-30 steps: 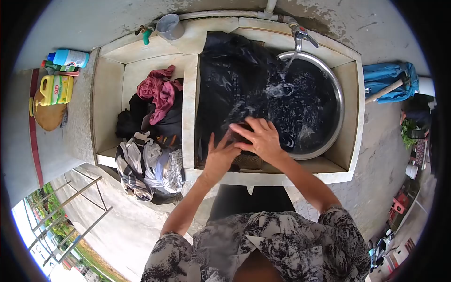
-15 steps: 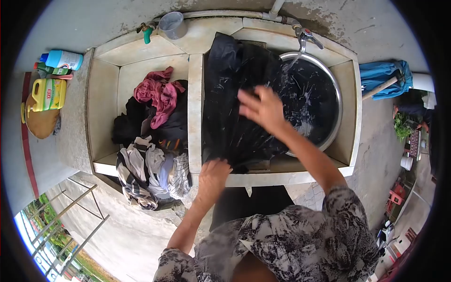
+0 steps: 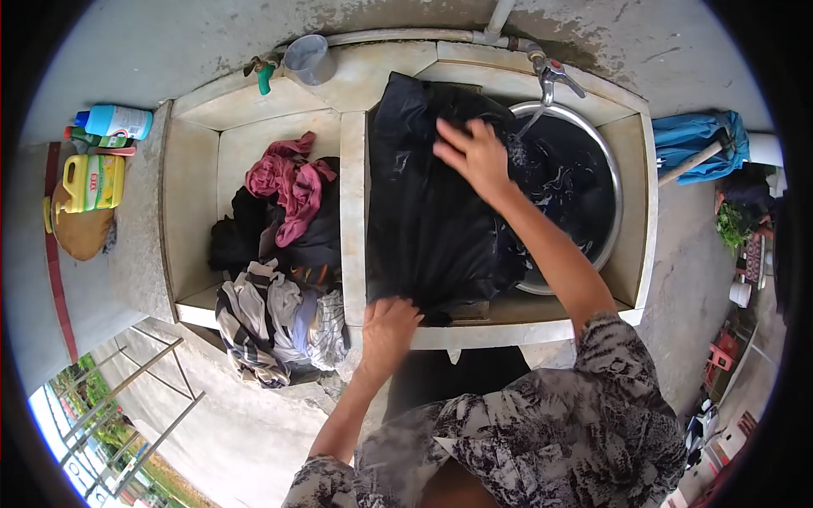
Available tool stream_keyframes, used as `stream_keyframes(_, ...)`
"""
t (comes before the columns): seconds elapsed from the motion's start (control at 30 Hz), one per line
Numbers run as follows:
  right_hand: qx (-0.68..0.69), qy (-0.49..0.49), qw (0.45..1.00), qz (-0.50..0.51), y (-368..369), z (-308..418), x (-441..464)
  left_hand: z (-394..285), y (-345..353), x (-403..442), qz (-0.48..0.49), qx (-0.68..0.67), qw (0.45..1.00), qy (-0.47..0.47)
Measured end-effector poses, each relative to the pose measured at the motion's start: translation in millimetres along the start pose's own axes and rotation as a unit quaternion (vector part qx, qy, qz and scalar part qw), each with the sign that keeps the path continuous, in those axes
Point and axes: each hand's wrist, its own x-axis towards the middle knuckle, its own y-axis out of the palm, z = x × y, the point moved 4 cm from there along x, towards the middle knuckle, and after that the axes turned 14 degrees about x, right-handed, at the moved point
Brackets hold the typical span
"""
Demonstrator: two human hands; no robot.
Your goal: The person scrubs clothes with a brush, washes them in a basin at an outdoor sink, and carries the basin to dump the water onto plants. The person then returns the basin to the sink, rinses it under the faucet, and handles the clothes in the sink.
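Note:
A wet black garment (image 3: 428,212) lies spread over the left part of the right-hand sink basin. Its near edge is under the curled fingers of my left hand (image 3: 389,330), which is closed on the cloth at the basin's front rim. My right hand (image 3: 481,162) is over the upper part of the garment with its fingers apart; whether it touches the cloth I cannot tell. Beside it, a round metal basin (image 3: 616,212) holds dark water and dark cloth. Water runs into it from the tap (image 3: 550,76).
In the left sink lie a crumpled pink cloth (image 3: 292,186) and black clothes. Striped and white clothes (image 3: 284,317) hang over its front edge. A grey cup (image 3: 310,59) and a green-spouted tap (image 3: 264,74) are behind. A yellow bottle (image 3: 93,182) stands at left, a blue cloth (image 3: 699,146) at right.
My right hand has moved up a little across the garment, which now lies flatter. My left hand keeps its hold at the front edge. The view has shifted slightly.

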Motion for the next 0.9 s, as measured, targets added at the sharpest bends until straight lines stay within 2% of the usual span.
stream_keyframes(0.03,-0.048,0.023,0.998,-0.027,16.2,-18.7,27.7,-1.0,-0.1,3.9,-0.012,0.01,1.0,-0.002)
stream_keyframes(0.1,-0.037,0.042,0.998,0.002,38.0,-31.0,58.0,-5.3,-2.5,9.5,-0.033,0.029,0.999,-0.002)
stream_keyframes(0.17,-0.007,0.077,0.996,0.036,48.6,-41.0,70.5,-8.2,-11.6,24.1,0.032,0.024,0.999,-0.001)
stream_keyframes(0.23,0.098,0.118,0.984,0.087,31.6,-42.3,73.7,-7.7,-26.7,48.5,0.058,0.002,0.998,-0.018)
stream_keyframes(0.3,0.138,0.147,0.977,0.065,2.3,-34.4,52.9,3.2,-46.8,84.1,0.043,-0.037,0.997,-0.051)
stream_keyframes(0.37,0.172,0.123,0.977,-0.035,-30.1,-36.7,15.4,18.3,-83.6,135.8,-0.076,0.042,0.996,-0.007)
stream_keyframes(0.4,0.204,0.158,0.964,-0.069,-48.6,-37.0,-6.8,31.7,-96.9,161.3,-0.16,0.067,0.985,0.018)
stream_keyframes(0.43,0.19,0.192,0.96,-0.073,-61.9,-46.4,-32.3,46.0,-109.6,186.5,-0.243,0.091,0.965,0.045)
stream_keyframes(0.5,0.15,0.226,0.96,-0.063,-86.5,-63.5,-83.1,75.4,-123.7,236.0,-0.297,0.139,0.944,0.03)
stream_keyframes(0.67,0.155,0.39,0.905,-0.069,-130.2,-101.1,-178.4,161.1,-102.0,324.0,-0.259,0.178,0.947,-0.059)
stream_keyframes(0.77,0.187,0.42,0.883,-0.098,-136.6,-137.7,-220.7,178.9,-95.2,347.1,-0.219,0.202,0.953,-0.051)
stream_keyframes(0.8,0.214,0.438,0.866,-0.112,-135.5,-147.3,-231.8,179.9,-98.1,351.0,-0.164,0.212,0.962,-0.052)
stream_keyframes(0.87,0.276,0.494,0.817,-0.109,-133.8,-148.2,-238.4,175.4,-102.4,349.0,-0.169,0.214,0.961,-0.039)
stream_keyframes(0.9,0.231,0.487,0.839,-0.073,-130.8,-152.9,-244.7,176.7,-104.5,348.0,-0.167,0.206,0.964,-0.027)
